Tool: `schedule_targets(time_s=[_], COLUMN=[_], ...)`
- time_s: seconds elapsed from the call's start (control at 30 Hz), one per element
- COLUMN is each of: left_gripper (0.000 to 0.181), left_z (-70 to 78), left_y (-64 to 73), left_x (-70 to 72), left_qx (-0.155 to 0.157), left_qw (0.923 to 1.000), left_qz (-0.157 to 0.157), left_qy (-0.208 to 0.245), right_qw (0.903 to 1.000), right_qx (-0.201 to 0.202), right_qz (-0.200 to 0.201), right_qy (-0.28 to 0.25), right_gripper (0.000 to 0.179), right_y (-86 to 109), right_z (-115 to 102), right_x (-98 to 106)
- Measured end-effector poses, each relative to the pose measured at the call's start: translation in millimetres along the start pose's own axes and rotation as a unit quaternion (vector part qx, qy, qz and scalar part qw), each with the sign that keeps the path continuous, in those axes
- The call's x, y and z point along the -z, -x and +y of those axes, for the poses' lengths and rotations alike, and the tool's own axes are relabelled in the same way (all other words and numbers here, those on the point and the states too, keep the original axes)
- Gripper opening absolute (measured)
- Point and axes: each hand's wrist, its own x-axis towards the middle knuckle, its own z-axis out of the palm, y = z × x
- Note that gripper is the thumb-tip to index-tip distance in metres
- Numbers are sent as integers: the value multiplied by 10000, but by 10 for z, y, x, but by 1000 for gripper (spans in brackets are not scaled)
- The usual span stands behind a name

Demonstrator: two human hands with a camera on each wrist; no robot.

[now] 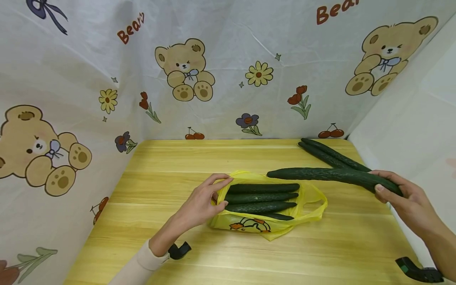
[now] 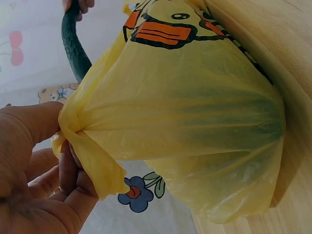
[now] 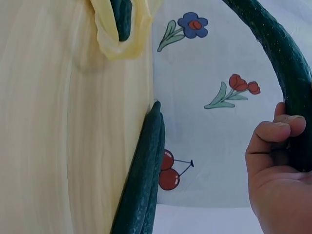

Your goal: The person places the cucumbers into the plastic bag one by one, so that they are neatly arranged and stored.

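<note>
A yellow plastic bag (image 1: 249,225) with a printed cartoon lies on its side on the table, several cucumbers (image 1: 261,198) showing in its mouth. My left hand (image 1: 203,200) pinches the bag's rim at its left end; the left wrist view shows the film (image 2: 97,161) bunched between thumb and fingers. In my right hand (image 1: 409,198) is a long cucumber (image 1: 320,174), gripped by its right end and raised above the table. Its free tip points left, over the bag's far edge. Two more cucumbers (image 3: 141,170) lie side by side at the table's back right.
The wooden table (image 1: 171,158) meets a bear-print sheet (image 1: 228,111) at the back and left. A plain white wall (image 1: 409,130) borders the right side. Dark wrist mounts (image 1: 179,250) sit on both wrists. The bag's handle loop (image 1: 317,206) spreads toward the right.
</note>
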Motion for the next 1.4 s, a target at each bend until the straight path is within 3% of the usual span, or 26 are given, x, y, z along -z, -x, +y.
schedule_targets(time_s=[0.13, 0.2, 0.37, 0.43, 0.93, 1.4], left_gripper=[70, 69, 68, 68, 70, 70], left_z=[4, 7, 22, 29, 49, 65], left_y=[0, -2, -14, -18, -12, -12], left_x=[2, 2, 2, 3, 12, 26], left_qx=[-4, -10, 22, 52, 141, 111], left_qw=[10000, 10000, 10000, 10000, 9999, 9999], left_qz=[-5, -3, 30, 39, 16, -3], left_qy=[7, 10, -11, -15, -33, -76], right_qw=[9995, 9980, 9802, 9734, 9743, 9695], right_qx=[-101, -184, -378, -403, -256, -659], right_qz=[-251, -290, -448, -532, -1474, -1939], right_qy=[142, 525, 1894, 2190, 1686, 1344], right_gripper=[44, 44, 41, 41, 34, 36], right_y=[-12, -28, -132, -186, -575, -761], right_z=[-14, -22, -32, -29, 32, 63], right_x=[-85, -155, -403, -511, -1175, -1770])
